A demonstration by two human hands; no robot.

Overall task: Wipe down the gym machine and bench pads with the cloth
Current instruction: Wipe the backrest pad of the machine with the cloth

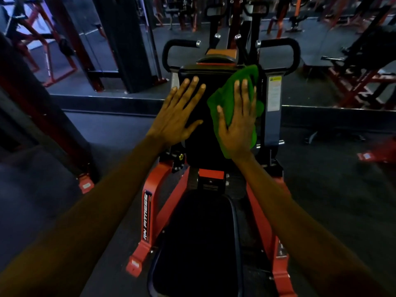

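The left forearm [102, 200] and right forearm [285, 211] extend forward from the lower corners of the view, bare and nearly straight. The left hand [179, 113] lies flat on the upright pad [201, 136], fingers straight and slightly spread, thumb angled out. The right hand [237, 125] lies flat beside it, fingers straight, palm pressing the green cloth [225, 99] against the pad's right edge.

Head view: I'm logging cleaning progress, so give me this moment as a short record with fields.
left hand: bare, fingers straight, flat on the upright pad
right hand: fingers straight, pressing the green cloth against the pad's right side
upright pad: black, both hands on it
seat pad: black, lower in view, no hand on it
frame: red-orange, no hand or cloth on it
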